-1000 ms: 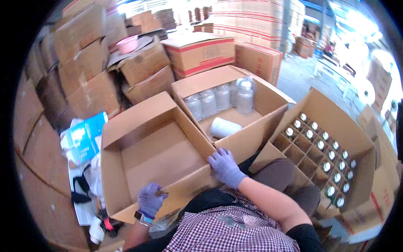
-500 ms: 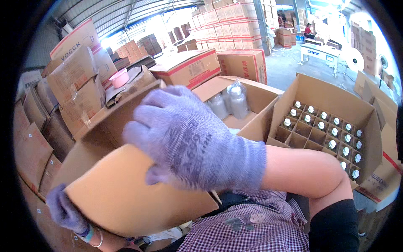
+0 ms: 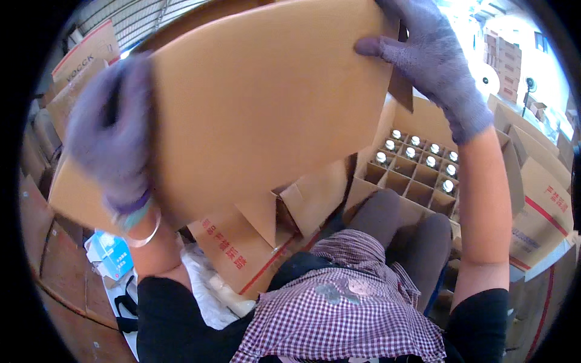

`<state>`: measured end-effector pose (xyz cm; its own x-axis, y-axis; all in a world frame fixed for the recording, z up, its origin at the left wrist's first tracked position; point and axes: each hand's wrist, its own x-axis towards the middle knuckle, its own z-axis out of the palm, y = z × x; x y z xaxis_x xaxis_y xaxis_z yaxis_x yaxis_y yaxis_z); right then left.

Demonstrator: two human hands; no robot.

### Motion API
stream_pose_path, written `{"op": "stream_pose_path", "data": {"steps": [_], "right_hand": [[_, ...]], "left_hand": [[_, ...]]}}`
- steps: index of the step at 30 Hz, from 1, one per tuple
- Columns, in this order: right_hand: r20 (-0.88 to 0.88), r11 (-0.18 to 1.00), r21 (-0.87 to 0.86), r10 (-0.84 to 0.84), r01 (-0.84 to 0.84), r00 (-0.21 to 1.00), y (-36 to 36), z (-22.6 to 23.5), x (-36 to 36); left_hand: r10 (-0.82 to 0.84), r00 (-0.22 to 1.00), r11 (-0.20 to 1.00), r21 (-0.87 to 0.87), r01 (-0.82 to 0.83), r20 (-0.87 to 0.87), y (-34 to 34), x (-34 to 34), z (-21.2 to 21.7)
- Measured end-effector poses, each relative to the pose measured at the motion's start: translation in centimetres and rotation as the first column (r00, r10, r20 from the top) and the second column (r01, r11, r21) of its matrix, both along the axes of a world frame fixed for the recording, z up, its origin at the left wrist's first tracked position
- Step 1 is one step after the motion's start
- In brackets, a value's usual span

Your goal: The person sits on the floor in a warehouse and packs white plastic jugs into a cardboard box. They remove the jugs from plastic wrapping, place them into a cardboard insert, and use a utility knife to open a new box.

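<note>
Left grip [image 3: 115,124] and right grip [image 3: 426,63] clasp opposite sides of a cardboard box [image 3: 266,115], tilted aloft between them and not yet set down; lower right, a divided carton [image 3: 367,195] looks only partly filled with white-capped bottles [image 3: 448,186].

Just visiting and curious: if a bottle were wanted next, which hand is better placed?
Likely the right hand, nearer the bottles. The left hand is across the box from them. Both hold the box, so the right must first let go.
</note>
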<state>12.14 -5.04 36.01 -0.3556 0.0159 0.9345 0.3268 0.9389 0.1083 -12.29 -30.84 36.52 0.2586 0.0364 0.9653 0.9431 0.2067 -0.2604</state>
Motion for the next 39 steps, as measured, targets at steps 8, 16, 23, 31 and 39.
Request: {"op": "stream_pose_path", "data": {"steps": [8,16,23,31,39], "right_hand": [[0.007,0.963,-0.192,-0.192,0.189,0.981,5.1,-11.6,1.9],[0.022,0.640,-0.766,0.124,-0.063,0.992,-5.7,-20.6,8.3],[0.505,0.449,-0.847,0.514,0.285,0.694,-10.6,-23.1,11.4],[0.429,0.413,-0.891,0.631,0.188,0.647,-14.2,-27.4,10.3],[0.288,0.117,-0.957,0.447,0.264,0.847,-16.4,-32.5,8.6]], "left_hand": [[-0.024,0.990,0.919,-0.387,0.078,0.141,16.5,-8.4,-9.0],[-0.384,0.909,0.666,-0.633,0.394,0.161,10.8,4.5,-16.4],[-0.309,0.832,-0.235,-0.885,0.402,0.461,9.5,9.1,-27.3],[-0.156,0.837,-0.562,-0.744,0.361,0.524,13.9,10.7,-34.2],[-0.397,0.888,-0.061,-0.972,0.227,0.232,13.4,13.7,-30.9]]}}
